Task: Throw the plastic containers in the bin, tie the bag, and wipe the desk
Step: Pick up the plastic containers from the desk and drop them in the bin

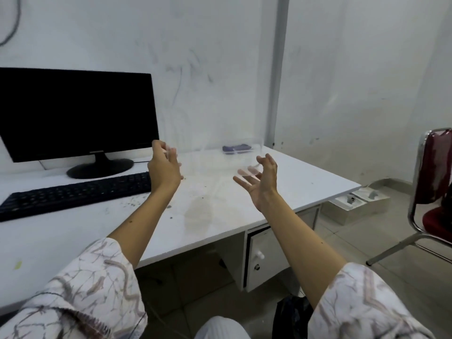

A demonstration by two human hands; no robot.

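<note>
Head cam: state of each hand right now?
Left hand: grip on the left end of the clear container.
Right hand: grip on its right end.

You face scuffed pale walls [220, 57]; a red padded chair with a chrome frame [430, 189] stands on the grey tiled floor [367, 243] at your right.

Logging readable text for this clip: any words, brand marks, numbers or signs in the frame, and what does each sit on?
No text can be read anywhere in this frame.
Monitor: a small mark at the middle of the lower bezel, too small and blurred to read.
Keyboard: key legends are blurred, none legible.
Clear plastic container between the two hands: no label visible.
Wall: only scuffs and scribbles, no words.
</note>
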